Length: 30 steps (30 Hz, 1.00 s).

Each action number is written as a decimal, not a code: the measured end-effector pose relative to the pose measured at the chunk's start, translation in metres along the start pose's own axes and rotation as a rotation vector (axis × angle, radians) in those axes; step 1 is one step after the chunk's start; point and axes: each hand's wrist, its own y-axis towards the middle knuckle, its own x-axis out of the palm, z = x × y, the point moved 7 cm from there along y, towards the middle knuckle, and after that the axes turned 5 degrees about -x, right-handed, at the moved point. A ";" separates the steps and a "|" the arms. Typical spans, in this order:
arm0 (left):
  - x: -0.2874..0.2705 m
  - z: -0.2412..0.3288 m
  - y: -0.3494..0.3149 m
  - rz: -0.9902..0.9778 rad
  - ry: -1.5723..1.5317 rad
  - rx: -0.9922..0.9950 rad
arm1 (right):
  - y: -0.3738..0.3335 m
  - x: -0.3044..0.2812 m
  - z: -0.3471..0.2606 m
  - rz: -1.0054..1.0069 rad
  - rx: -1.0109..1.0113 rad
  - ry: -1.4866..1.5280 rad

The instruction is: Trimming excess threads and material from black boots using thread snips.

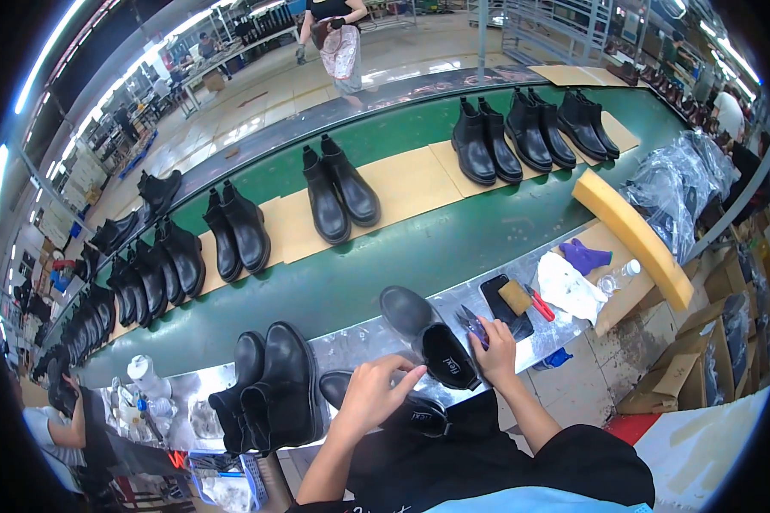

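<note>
Hands apart, one each side of the upright black leather ankle boot, which stands on the silver metal bench strip, toe toward the green conveyor belt, opening facing the wearer. Right hand closed around small purple-handled metal snips, just right of the boot shaft. Left hand half-curled, thumb near the shaft's left side; can't tell if it touches or grips anything. Second black leather ankle boot partly hidden behind the left hand and forearm, at the bench edge. Pair of black chunky-soled boots left of that. Right of the snips: flat black rectangular item, tan sponge block, red-handled tool, crumpled white cloth.
</note>
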 end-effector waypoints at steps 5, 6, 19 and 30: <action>-0.011 -0.018 -0.041 0.185 -0.313 0.101 | -0.002 0.007 -0.010 0.006 -0.181 -0.100; -0.005 -0.029 -0.049 0.185 -0.392 0.114 | -0.002 0.008 -0.012 -0.004 -0.164 -0.112; 0.032 -0.071 -0.068 0.713 -0.341 0.352 | -0.037 -0.019 -0.024 0.062 -0.229 0.193; 0.017 -0.052 -0.024 0.508 -0.449 0.646 | -0.056 0.002 -0.049 -0.163 -0.090 0.207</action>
